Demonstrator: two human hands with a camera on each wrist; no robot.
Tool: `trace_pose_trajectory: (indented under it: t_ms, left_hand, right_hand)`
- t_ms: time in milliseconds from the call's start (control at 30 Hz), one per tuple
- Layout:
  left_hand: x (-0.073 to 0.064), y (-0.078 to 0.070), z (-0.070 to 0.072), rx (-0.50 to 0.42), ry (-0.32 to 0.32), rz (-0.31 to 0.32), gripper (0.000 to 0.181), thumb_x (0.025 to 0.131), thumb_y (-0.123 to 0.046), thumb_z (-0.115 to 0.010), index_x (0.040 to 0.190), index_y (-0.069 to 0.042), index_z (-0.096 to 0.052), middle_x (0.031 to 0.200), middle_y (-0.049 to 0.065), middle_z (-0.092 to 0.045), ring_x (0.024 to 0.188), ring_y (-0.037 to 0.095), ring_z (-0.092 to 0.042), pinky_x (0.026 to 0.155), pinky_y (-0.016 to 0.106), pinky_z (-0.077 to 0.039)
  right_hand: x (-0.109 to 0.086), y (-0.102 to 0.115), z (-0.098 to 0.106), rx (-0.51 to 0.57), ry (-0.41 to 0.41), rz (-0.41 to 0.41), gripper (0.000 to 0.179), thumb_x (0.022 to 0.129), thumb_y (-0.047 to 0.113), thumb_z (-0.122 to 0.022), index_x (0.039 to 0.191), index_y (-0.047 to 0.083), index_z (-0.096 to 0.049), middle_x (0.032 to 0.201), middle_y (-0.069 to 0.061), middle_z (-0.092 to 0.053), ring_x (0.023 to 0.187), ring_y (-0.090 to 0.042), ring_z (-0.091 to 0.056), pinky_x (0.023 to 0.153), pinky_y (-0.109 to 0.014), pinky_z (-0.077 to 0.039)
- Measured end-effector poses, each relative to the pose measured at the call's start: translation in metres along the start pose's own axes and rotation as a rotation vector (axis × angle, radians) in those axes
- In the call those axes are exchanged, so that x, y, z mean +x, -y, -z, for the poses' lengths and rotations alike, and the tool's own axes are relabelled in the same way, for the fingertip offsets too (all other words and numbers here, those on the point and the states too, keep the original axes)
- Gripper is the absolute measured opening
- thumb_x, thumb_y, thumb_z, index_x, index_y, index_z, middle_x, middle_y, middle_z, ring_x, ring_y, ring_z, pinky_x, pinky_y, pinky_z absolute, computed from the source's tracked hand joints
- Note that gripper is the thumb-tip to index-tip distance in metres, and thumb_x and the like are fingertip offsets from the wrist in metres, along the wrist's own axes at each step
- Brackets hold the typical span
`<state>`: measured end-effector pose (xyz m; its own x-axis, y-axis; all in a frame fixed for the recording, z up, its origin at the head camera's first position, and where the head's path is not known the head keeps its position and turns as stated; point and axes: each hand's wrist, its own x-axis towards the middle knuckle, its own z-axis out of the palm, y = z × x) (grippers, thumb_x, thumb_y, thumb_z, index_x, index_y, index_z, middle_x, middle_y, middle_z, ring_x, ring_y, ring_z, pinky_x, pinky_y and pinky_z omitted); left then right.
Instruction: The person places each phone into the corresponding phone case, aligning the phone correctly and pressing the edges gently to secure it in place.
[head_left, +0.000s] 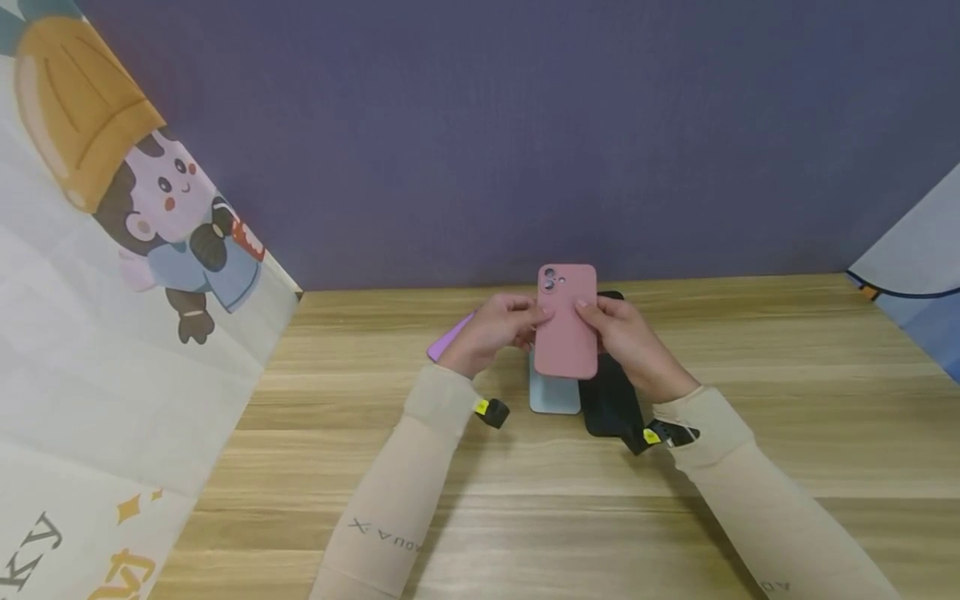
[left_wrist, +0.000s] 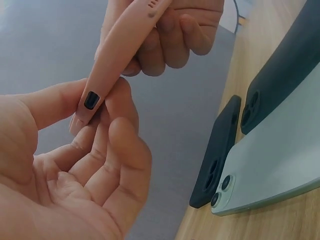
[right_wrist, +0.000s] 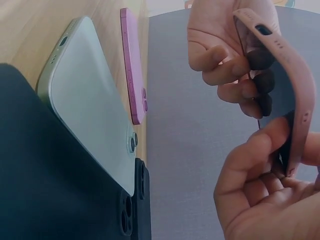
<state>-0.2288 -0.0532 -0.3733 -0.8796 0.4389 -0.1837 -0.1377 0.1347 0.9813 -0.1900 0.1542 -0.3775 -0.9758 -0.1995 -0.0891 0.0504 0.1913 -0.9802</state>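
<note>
Pink-cased phone (head_left: 566, 348): held raised above the tabletop (head_left: 285, 433), back and lens cluster turned toward the head view; top edge seen above the tabletop's far edge, lower edge seen across a pale blue-green phone. Port cutout and dark glossy front shown in the right wrist view.

Left hand (head_left: 491, 329): clamped on the phone's left edge, thumb laid on the back, fingers curled behind.

Right hand (head_left: 626, 342): clamped on the opposite edge, thumb likewise on the back. The lower end is left ungripped.

Pale blue-green phone (head_left: 555, 396): laid on the tabletop below, upper part hidden.

Larger black phone-shaped piece (head_left: 611, 400): placed just right of it; contact cannot be told.

Smaller black piece (left_wrist: 220, 150): set farther back, mostly covered by the right hand in the head view.

Purple phone (head_left: 448, 340): placed left of the group, partly covered by the left hand; a broad stretch of wood grain is shown between it and the tabletop's left edge. A wider stretch is shown to the right.

Dark panel (head_left: 480, 142): met by the tabletop's straight far edge.
</note>
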Motion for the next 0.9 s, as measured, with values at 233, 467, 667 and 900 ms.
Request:
trace_pose_trajectory:
  t_ms: [233,467,667,900]
  left_hand:
    - [0.0011,0.0011,0.0007,-0.003,-0.024,-0.022,0.019,0.102,-0.016,-0.064,0.107,0.002,-0.070,0.082,-0.002,-0.067,0.069,0.011,-0.063,0.064,0.025,-0.054]
    - [0.0009,0.0019,0.0007,-0.012,-0.037,-0.004,0.020,0.101,-0.015,-0.065,0.108,0.003,-0.070,0.079,-0.002,-0.067,0.068,0.011,-0.063,0.064,0.025,-0.054]
    - [0.0009,0.0029,-0.0010,-0.005,-0.035,0.005,0.020,0.101,-0.016,-0.066,0.109,0.002,-0.071,0.079,-0.002,-0.068,0.068,0.011,-0.063,0.063,0.025,-0.054]
    - [-0.0003,0.0034,-0.0026,-0.011,-0.024,0.021,0.023,0.101,-0.017,-0.066,0.113,0.002,-0.071,0.083,-0.001,-0.069,0.068,0.010,-0.065,0.062,0.024,-0.054]
  right_hand:
    - [0.0015,-0.0005,-0.0009,0.020,0.000,-0.003,0.053,0.111,0.033,-0.044,0.144,-0.008,-0.046,0.102,0.005,-0.066,0.089,-0.001,-0.067,0.079,-0.021,-0.057]
    - [0.0006,-0.0019,-0.0006,-0.019,-0.019,-0.017,0.048,0.111,0.030,-0.044,0.137,-0.009,-0.049,0.107,-0.003,-0.062,0.089,-0.004,-0.065,0.079,-0.023,-0.057]
    - [0.0001,-0.0045,0.0008,-0.041,-0.025,-0.014,0.046,0.111,0.029,-0.044,0.135,-0.009,-0.050,0.109,-0.007,-0.062,0.088,-0.006,-0.065,0.079,-0.023,-0.057]
    - [-0.0011,-0.0041,0.0025,-0.042,-0.031,-0.014,0.044,0.111,0.027,-0.044,0.135,-0.010,-0.050,0.105,-0.003,-0.063,0.087,-0.006,-0.064,0.078,-0.024,-0.056]
